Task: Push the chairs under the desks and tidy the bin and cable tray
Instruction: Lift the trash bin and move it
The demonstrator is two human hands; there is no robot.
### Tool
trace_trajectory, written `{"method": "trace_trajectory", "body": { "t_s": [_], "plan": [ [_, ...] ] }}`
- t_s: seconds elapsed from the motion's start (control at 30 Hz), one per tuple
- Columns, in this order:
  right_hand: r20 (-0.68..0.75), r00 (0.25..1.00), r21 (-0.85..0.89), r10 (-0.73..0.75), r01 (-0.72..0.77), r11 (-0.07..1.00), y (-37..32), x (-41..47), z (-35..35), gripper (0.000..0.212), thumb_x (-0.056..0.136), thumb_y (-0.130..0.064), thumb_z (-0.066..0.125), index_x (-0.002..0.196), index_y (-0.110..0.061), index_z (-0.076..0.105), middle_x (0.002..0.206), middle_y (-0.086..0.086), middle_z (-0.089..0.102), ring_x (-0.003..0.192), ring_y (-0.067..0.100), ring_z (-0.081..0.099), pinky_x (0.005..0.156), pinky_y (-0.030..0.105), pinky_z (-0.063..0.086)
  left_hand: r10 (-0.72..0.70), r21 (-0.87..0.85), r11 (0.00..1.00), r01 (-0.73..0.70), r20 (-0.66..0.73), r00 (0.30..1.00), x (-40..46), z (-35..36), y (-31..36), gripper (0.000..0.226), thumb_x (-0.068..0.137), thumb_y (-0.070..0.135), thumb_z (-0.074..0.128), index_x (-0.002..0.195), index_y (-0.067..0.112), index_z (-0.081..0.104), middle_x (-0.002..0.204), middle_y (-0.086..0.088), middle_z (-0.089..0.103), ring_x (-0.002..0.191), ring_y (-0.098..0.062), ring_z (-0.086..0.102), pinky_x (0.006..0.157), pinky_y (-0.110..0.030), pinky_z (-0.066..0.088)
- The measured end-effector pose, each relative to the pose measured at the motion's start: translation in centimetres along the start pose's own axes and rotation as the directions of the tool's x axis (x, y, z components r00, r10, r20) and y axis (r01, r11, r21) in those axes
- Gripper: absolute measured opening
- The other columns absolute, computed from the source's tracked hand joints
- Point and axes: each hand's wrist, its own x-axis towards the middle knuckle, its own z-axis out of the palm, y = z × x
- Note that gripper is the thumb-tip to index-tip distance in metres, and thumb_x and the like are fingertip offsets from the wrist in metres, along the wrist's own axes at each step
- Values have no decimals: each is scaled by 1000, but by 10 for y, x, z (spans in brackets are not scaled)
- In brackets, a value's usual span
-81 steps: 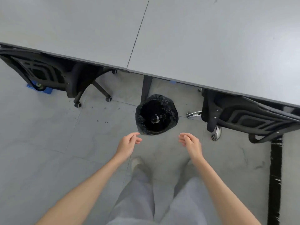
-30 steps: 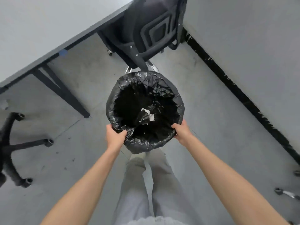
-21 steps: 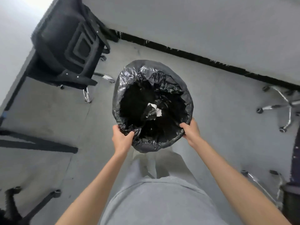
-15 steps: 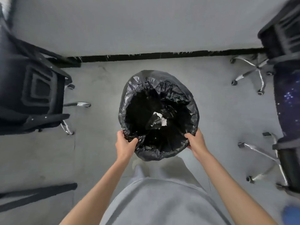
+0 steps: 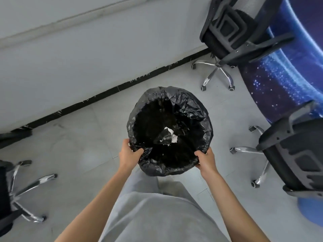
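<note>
I carry a round bin [image 5: 201,109] lined with a crinkled black bag, held off the floor in front of my legs. My left hand [image 5: 128,154] grips the near left rim, thumb over the bag's edge. My right hand [image 5: 205,159] grips the near right rim. A bit of crumpled white paper [image 5: 170,135] lies at the bottom of the bin. Two black office chairs stand to the right, one chair [image 5: 232,30] at the upper right and another chair [image 5: 295,154] at the right edge. No cable tray is in view.
A grey wall [image 5: 78,55] with a black skirting strip [image 5: 104,91] runs across the top. A blue starry panel [image 5: 286,79] stands behind the right chairs. A third chair's chrome base [image 5: 24,189] shows at the lower left. Grey tiled floor lies between.
I took the bin from the floor by the desk with both hands, lifted it and turned right. The desks left the view; the wall, blue panel and right-hand chairs came in.
</note>
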Motion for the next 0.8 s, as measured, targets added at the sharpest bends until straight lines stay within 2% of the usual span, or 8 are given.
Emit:
{"method": "trace_trajectory", "body": {
  "t_s": [0.2, 0.37, 0.53, 0.8],
  "plan": [
    [-38, 999, 51, 2, 0, 999, -73, 75, 2, 35, 88, 3, 44, 113, -21, 43, 103, 2, 54, 95, 23, 54, 69, 31, 49, 40, 41, 998, -42, 40, 998, 76, 46, 79, 41, 77, 3, 61, 114, 8, 43, 96, -8, 57, 87, -24, 55, 70, -33, 44],
    [-64, 998, 106, 25, -18, 994, -145, 150, 18, 37, 87, 4, 44, 114, -20, 44, 107, 3, 53, 99, 24, 53, 64, 29, 49, 41, 61, 997, -46, 85, 996, 159, 84, 149, 43, 78, 4, 62, 116, 8, 43, 98, -6, 55, 92, -23, 54, 80, -40, 50],
    [-86, 995, 98, 47, -38, 994, -220, 223, 35, 44, 88, 4, 43, 128, -15, 42, 117, 8, 53, 103, 27, 54, 73, 35, 51, 29, 74, 997, -37, 113, 993, 236, 116, 223, 43, 77, 6, 62, 116, 8, 43, 103, -6, 54, 95, -22, 53, 77, -37, 48],
    [-56, 994, 95, 92, -86, 992, -314, 349, 49, 44, 88, 5, 44, 127, -15, 43, 116, 9, 53, 101, 27, 53, 80, 39, 50, 12, 99, 995, -20, 79, 997, 343, 179, 309, 41, 77, 3, 63, 114, 6, 45, 99, -4, 52, 91, -22, 51, 73, -33, 42]
  ]
}}
